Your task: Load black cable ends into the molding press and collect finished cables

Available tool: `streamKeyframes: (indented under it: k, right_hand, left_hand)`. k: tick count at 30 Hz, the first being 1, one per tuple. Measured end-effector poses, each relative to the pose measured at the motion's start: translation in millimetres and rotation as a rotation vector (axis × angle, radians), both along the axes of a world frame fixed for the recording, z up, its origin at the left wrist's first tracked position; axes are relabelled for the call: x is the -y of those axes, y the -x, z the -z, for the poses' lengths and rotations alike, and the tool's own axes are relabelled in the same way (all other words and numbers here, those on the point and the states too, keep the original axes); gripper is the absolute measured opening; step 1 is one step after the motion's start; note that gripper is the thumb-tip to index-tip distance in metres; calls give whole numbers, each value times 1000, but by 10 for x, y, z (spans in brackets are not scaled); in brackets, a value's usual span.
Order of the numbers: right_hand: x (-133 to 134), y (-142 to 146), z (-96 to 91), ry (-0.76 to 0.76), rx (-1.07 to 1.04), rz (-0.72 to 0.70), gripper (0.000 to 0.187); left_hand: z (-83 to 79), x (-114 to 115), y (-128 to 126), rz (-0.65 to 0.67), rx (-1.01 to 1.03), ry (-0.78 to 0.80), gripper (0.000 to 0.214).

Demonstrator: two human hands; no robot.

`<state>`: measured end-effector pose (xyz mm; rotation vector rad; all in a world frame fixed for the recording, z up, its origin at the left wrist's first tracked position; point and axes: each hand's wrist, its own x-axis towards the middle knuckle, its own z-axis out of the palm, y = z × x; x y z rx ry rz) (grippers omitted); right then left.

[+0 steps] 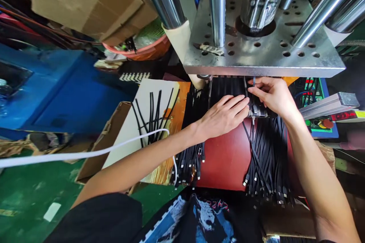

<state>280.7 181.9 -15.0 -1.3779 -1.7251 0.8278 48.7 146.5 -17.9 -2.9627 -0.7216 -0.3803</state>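
My left hand [226, 117] lies with its fingers stretched out, close together, over the front of a black tooling block [228, 86] under the press. The underside of those fingers and the thumb are hidden. My right hand [270, 93] is at the block's right part, thumb and forefinger bent together by a thin grey strip [254, 81]; what they pinch is too small to make out. Between the hands is a small metal fixture [258, 113]. Below it, a bundle of black cables [266, 155] with metal plug ends hangs over a red surface [225, 159].
Above my hands is the press's thick steel plate [262, 70] with its steel columns [217, 7]. More black cables [189, 159] lie to the left, beside a white board [142, 121] carrying several black strips. A white cord [85, 154] crosses my left forearm. Right stands a control panel [322, 121].
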Motion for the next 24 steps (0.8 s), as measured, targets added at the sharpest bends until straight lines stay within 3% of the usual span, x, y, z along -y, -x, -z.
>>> streamKeyframes:
  k: [4, 8, 11, 14, 17, 21, 24]
  right_hand:
    - [-21, 25, 19, 38, -20, 20, 33]
    - [180, 39, -12, -166, 192, 229, 30]
    - [521, 6, -51, -287, 503, 147, 34]
    - [722, 16, -67, -264, 815, 54, 47]
    - [566, 92, -55, -245, 971, 97, 53]
    - [125, 189, -68, -214, 994, 147, 52]
    - [-50, 221, -118, -185, 1000, 137, 49]
  left_hand:
    - [-39, 126, -109, -77, -30, -25, 48]
    - [-2, 280, -198, -192, -67, -62, 46]
    - [19, 354, -252, -233, -66, -24, 54]
    - [-20, 314, -308, -254, -24, 82, 65]
    - [-88, 143, -389, -309, 24, 154, 65]
    - [-150, -164, -488, -365, 17, 225, 63]
    - [-169, -331, -508, -377, 12, 224, 61]
